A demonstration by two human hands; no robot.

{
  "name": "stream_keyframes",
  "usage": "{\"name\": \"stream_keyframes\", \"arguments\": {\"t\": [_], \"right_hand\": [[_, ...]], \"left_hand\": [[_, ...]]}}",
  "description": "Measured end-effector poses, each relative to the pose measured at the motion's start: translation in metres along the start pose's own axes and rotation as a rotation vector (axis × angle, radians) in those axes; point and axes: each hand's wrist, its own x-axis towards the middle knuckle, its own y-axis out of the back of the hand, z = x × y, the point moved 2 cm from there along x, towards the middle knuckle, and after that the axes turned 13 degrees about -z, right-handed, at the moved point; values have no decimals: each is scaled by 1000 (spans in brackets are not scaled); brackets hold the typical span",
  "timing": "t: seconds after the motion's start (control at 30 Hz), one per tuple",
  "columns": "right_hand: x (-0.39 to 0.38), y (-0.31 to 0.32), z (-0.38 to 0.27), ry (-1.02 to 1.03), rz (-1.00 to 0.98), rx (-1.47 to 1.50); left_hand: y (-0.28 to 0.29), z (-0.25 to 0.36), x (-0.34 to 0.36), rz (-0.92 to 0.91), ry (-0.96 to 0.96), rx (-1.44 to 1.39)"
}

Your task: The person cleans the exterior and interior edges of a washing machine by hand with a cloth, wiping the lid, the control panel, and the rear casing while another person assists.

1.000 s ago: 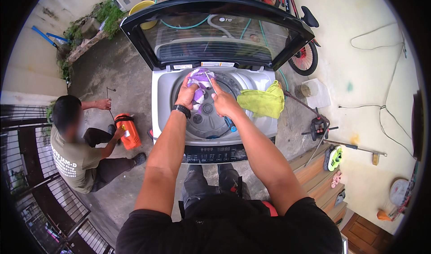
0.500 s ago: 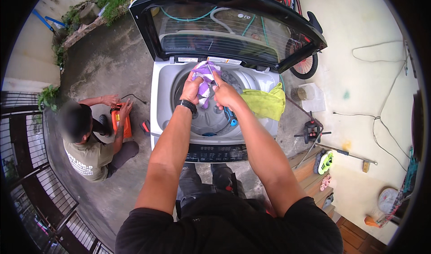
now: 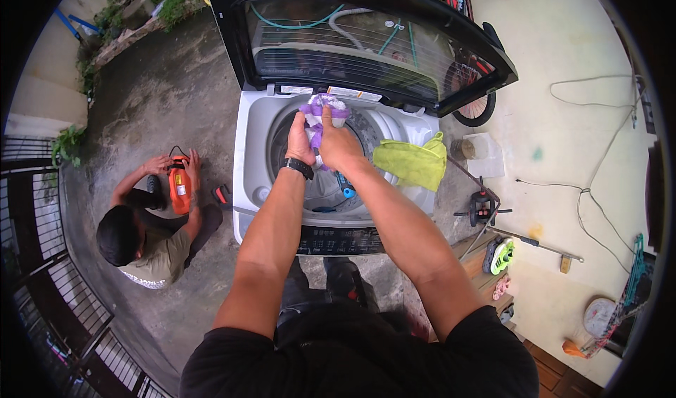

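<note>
Over the tub of an open top-loading washing machine (image 3: 248, 141), both my hands are close together. A purple-and-white striped cloth (image 3: 336, 108) is bunched between them, with my left hand (image 3: 298, 143) closed on its left side. My right hand (image 3: 339, 147) is closed around what looks like a screwdriver, its blue-and-black handle (image 3: 345, 185) sticking out below the palm. My right thumb or finger presses up against the cloth, which hides the tool's metal shaft. To the right, a yellow-green cloth (image 3: 412, 161) lies draped over the machine's right rim.
The dark glass lid (image 3: 366, 46) stands raised behind the tub. At left, a co-worker (image 3: 151, 239) crouches with both hands on an orange case (image 3: 180, 187). A bicycle (image 3: 470, 92) leans behind the lid; shoes (image 3: 501, 256) sit on a wooden rack at right.
The cloth has bunched up higher over the tool's shaft, which showed before. My right hand has shifted slightly left and up against it. The co-worker has leaned and the orange case has turned upright.
</note>
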Motion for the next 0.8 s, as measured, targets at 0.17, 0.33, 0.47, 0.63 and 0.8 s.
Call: {"name": "stream_keyframes", "arguments": {"t": [0.17,0.33,0.47,0.63,0.8], "right_hand": [[-6,9,-20,7,-162,282],[10,-14,14,100,-5,115],[9,-4,23,135,-318,530],[4,0,37,293,-220,520],[13,-51,5,531,-185,280]], "left_hand": [[1,13,5,80,-71,271],[4,-7,7,118,-174,254],[25,-2,15,39,-131,198],[25,20,8,242,-230,475],[35,47,-62,185,-90,414]]}}
